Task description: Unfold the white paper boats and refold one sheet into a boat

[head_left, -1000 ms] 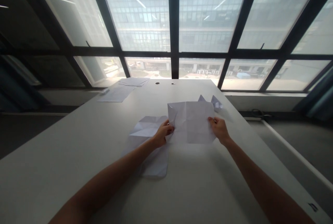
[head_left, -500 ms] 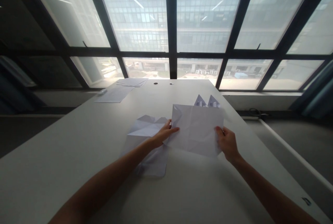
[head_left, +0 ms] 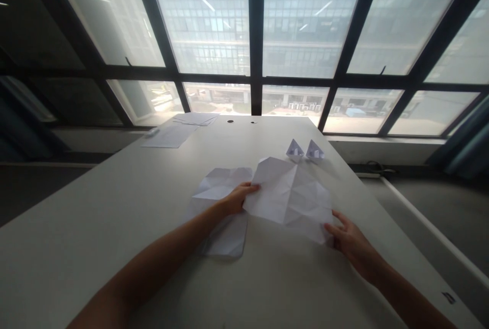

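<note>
A creased white sheet of paper point(head_left: 292, 196) lies almost flat over the grey table point(head_left: 114, 217), its fold lines showing. My left hand point(head_left: 239, 197) pinches its left edge, fingers closed on the paper. My right hand point(head_left: 349, 242) holds the sheet's near right corner, fingers partly spread under and beside it. Under my left forearm lies a second creased sheet point(head_left: 223, 212), flat on the table.
Two small folded paper boats point(head_left: 304, 151) stand just beyond the sheet. Loose flat papers point(head_left: 179, 130) lie at the far left of the table, near two dark cable holes point(head_left: 241, 121). Large windows rise behind the table's far edge.
The sheet, held upright a second ago, has been lowered and turned toward flat. My right hand slid down to its near right corner; my left hand stayed at the left edge.
</note>
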`<state>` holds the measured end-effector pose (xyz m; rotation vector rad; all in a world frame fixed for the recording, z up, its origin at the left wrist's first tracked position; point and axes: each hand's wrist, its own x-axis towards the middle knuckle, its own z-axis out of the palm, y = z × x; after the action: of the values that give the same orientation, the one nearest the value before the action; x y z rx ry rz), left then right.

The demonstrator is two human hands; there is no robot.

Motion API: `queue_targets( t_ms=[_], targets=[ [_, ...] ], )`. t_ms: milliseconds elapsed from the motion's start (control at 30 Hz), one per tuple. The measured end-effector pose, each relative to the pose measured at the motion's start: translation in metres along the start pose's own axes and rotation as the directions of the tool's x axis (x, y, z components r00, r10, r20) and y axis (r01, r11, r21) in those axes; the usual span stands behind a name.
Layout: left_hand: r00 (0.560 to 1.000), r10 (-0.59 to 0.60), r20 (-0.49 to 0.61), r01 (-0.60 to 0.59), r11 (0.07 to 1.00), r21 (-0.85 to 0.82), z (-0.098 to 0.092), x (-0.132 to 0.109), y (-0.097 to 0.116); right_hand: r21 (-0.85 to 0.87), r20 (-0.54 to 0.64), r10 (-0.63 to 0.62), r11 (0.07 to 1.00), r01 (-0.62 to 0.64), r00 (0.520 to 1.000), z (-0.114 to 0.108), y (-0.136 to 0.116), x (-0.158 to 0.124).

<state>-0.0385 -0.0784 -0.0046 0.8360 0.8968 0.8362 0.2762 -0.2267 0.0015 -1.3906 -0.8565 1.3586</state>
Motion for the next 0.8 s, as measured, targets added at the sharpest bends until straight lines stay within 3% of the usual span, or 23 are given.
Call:
queue_targets(
  t_ms=[167,233,267,333,400,467,533,567,633,800],
  targets=[
    [0.999,0.014,0.036,-0.014,1.000,-0.016,-0.003,-0.002,0.004,-0.348,-0.020,-0.004,0.938,-0.003,1.000,-0.022,0.012,-0.002],
    [0.996,-0.029,0.088,0.027,0.999,0.026,-0.005,-0.003,0.006,-0.577,0.001,-0.056,0.816,0.046,0.998,-0.039,0.010,0.005],
    [0.992,-0.058,0.112,0.052,0.997,0.057,-0.006,-0.003,0.006,-0.693,-0.013,-0.164,0.713,0.110,0.986,-0.047,0.006,0.010],
    [0.979,-0.119,0.165,0.100,0.988,0.120,-0.007,-0.004,0.007,-0.846,-0.048,-0.429,0.498,0.192,0.902,-0.054,-0.008,0.024],
    [0.964,-0.167,0.208,0.133,0.977,0.167,-0.007,-0.005,0.008,-0.854,0.046,-0.582,0.399,0.334,0.812,-0.046,-0.027,0.040],
    [0.951,-0.202,0.234,0.156,0.967,0.201,-0.006,-0.007,0.011,-0.778,0.128,-0.583,0.443,0.445,0.802,-0.023,-0.045,0.056],
    [0.941,-0.237,0.240,0.183,0.957,0.226,-0.004,-0.012,0.016,-0.680,0.193,-0.458,0.575,0.455,0.868,0.008,-0.062,0.070],
    [0.937,-0.254,0.242,0.197,0.952,0.235,-0.003,-0.015,0.019,-0.620,0.231,-0.357,0.663,0.420,0.905,0.024,-0.069,0.076],
    [0.928,-0.284,0.240,0.223,0.941,0.253,-0.002,-0.023,0.026,-0.502,0.327,-0.167,0.804,0.320,0.930,0.051,-0.080,0.084],
    [0.932,-0.312,0.185,0.262,0.932,0.250,-0.015,-0.044,0.052,-0.290,0.375,-0.024,0.947,0.142,0.927,0.092,-0.094,0.092]
  ],
)
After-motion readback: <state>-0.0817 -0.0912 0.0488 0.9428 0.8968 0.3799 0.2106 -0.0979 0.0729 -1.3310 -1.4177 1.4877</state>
